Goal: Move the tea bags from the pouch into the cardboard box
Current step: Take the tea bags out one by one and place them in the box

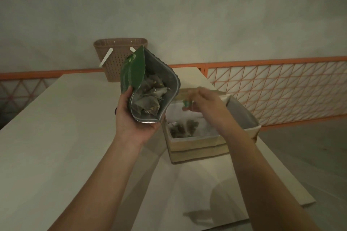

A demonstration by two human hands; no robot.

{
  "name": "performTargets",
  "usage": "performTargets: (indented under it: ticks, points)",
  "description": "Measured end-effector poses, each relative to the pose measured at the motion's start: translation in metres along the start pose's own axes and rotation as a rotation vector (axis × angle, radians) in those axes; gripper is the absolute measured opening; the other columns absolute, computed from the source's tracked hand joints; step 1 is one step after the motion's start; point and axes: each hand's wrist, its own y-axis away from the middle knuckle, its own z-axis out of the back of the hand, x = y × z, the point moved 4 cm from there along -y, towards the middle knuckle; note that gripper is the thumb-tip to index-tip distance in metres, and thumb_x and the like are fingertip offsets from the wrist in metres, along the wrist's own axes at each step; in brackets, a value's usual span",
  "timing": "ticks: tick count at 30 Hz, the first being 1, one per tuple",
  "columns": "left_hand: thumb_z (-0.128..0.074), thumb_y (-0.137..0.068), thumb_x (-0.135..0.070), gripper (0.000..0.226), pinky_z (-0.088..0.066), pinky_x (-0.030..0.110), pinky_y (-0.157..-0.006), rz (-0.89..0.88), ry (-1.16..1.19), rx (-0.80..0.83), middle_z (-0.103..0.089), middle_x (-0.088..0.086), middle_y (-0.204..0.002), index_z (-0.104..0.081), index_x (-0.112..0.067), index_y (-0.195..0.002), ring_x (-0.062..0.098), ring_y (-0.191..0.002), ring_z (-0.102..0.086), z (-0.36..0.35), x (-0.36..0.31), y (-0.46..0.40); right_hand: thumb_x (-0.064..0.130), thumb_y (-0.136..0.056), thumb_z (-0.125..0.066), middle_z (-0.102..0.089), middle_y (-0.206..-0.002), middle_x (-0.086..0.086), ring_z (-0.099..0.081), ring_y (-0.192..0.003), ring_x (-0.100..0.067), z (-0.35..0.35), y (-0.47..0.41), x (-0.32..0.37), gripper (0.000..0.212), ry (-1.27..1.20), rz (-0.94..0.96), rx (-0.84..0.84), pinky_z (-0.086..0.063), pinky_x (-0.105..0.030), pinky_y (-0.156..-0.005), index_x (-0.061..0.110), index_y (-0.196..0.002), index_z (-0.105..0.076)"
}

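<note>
The left hand (135, 116) grips the green pouch (150, 88) from below, its mouth tilted open toward the viewer, many tea bags (150, 97) still inside. The right hand (204, 103), blurred, pinches a small green tag (186, 103) above the cardboard box (199, 146) on the counter (56, 127), where a few bags already lie. Best released low over the box's middle, keeping the pouch steady and upright.

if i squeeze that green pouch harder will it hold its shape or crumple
Probably crumple: the pouch is thin foil whose open mouth already bows unevenly in the left hand. It looks light, held up by one hand. The loose tea bags inside would likely shift and offer little support.
</note>
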Motion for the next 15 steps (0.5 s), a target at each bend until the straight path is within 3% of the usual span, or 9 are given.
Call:
performTargets:
  ticks: [3, 5, 8, 12, 15]
  points:
    - [-0.052, -0.097, -0.05, 0.054, -0.053, 0.035, -0.095, -0.005, -0.005, -0.01, -0.061, 0.008, -0.142, -0.061, -0.019, -0.139, 0.027, -0.134, -0.055, 0.001, 0.0, 0.0, 0.03, -0.093, -0.062, -0.068, -0.093, -0.002, -0.063, -0.088, -0.022, -0.003, -0.003, -0.018, 0.018, 0.508, -0.04, 0.086, -0.05, -0.03, -0.075, 0.016, -0.083, -0.065]
    - [-0.052, -0.097, -0.05, 0.053, -0.052, 0.035, -0.097, -0.012, -0.01, -0.016, -0.061, 0.008, -0.142, -0.062, -0.019, -0.139, 0.027, -0.135, -0.054, 0.002, -0.001, 0.0, 0.031, -0.088, -0.069, -0.061, -0.102, 0.005, -0.058, -0.091, -0.016, -0.003, -0.003, -0.021, 0.015, 0.663, -0.007, 0.029, -0.048, -0.028, -0.076, 0.021, -0.092, -0.058]
    - [-0.052, -0.097, -0.051, 0.054, -0.051, 0.034, -0.097, -0.01, -0.018, -0.02, -0.06, 0.008, -0.143, -0.061, -0.019, -0.139, 0.027, -0.135, -0.054, 0.002, -0.003, 0.001, 0.034, -0.086, -0.07, -0.058, -0.108, 0.007, -0.056, -0.096, -0.012, -0.01, -0.003, -0.022, 0.026, 0.617, -0.028, 0.087, -0.048, -0.028, -0.082, 0.027, -0.108, -0.058]
    - [-0.053, -0.096, -0.05, 0.052, -0.056, 0.035, -0.091, -0.001, 0.004, -0.02, -0.062, 0.011, -0.141, -0.067, -0.015, -0.132, 0.027, -0.131, -0.056, 0.001, -0.004, 0.002, 0.041, -0.098, -0.051, -0.066, -0.11, 0.004, -0.058, -0.094, -0.013, -0.029, 0.006, -0.03, 0.027, 0.754, -0.157, 0.464, -0.04, -0.024, -0.074, 0.024, -0.11, -0.068]
    - [-0.053, -0.097, -0.051, 0.052, -0.057, 0.035, -0.089, 0.012, 0.013, -0.018, -0.06, 0.01, -0.143, -0.067, -0.016, -0.133, 0.027, -0.134, -0.054, 0.002, -0.005, 0.003, 0.033, -0.098, -0.053, -0.065, -0.109, 0.004, -0.058, -0.092, -0.012, -0.023, 0.003, -0.019, 0.014, 0.658, -0.092, 0.271, -0.046, -0.028, -0.08, 0.026, -0.101, -0.064]
